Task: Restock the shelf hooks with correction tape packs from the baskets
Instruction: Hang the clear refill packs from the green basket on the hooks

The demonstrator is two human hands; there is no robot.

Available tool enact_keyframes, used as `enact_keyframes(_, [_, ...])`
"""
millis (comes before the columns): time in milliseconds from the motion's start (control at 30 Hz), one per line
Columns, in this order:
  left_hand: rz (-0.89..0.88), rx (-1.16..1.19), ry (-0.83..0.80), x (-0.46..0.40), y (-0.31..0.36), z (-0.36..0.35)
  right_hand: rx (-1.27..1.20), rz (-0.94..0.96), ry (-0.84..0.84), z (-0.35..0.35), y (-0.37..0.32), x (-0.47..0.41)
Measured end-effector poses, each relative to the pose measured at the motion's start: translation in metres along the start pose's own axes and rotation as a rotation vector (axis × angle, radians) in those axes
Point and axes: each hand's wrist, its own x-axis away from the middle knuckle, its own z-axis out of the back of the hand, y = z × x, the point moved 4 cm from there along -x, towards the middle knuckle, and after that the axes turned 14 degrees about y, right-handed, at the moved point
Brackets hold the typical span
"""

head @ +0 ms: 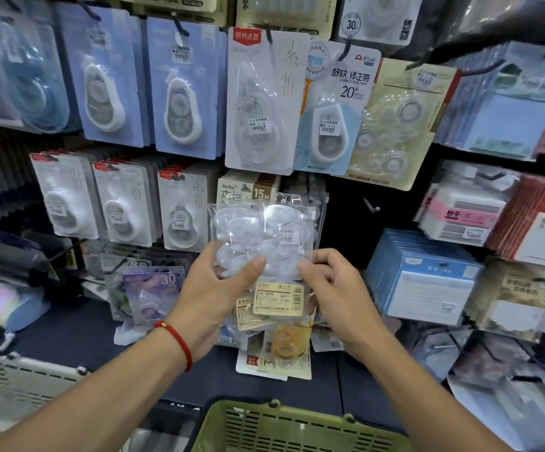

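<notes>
Clear plastic packs of correction tape (pixel 261 243), held as a small fanned bundle, sit at the centre of the view, in front of the middle row of the shelf. The left hand (pixel 212 298) grips the bundle from the left, thumb curled over the front of the packs and fingers behind them. A red cord bracelet (pixel 176 337) circles the left wrist. The right hand (pixel 333 288) pinches the right edge of the same bundle, with its thumb on the front face. Yellowish label cards (pixel 279 300) at the bottom of the packs show between the two hands.

A bare metal hook (pixel 371 205) projects from the dark back panel just right of the bundle, at about the height of its top edge. Blue-carded tape packs (pixel 183 89) hang on the far upper row, left of a white-carded pack (pixel 264 102). Stacks of blue notepads (pixel 427 275) fill the shelf to the right. A green basket (pixel 284 429) stands near the bottom edge, below the hands, and a pale grey basket (pixel 13 383) lies at the near left.
</notes>
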Motion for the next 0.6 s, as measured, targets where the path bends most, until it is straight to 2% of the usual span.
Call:
enact_keyframes(267, [-0.092, -0.091, 0.151, -0.006, 0.003, 0.011, -0.13, -0.069, 0.215, 0.01, 0.005, -0.005])
enact_keyframes(600, [-0.118, -0.086, 0.248, -0.011, 0.009, 0.024, -0.17, -0.108, 0.24, 0.01, 0.006, -0.006])
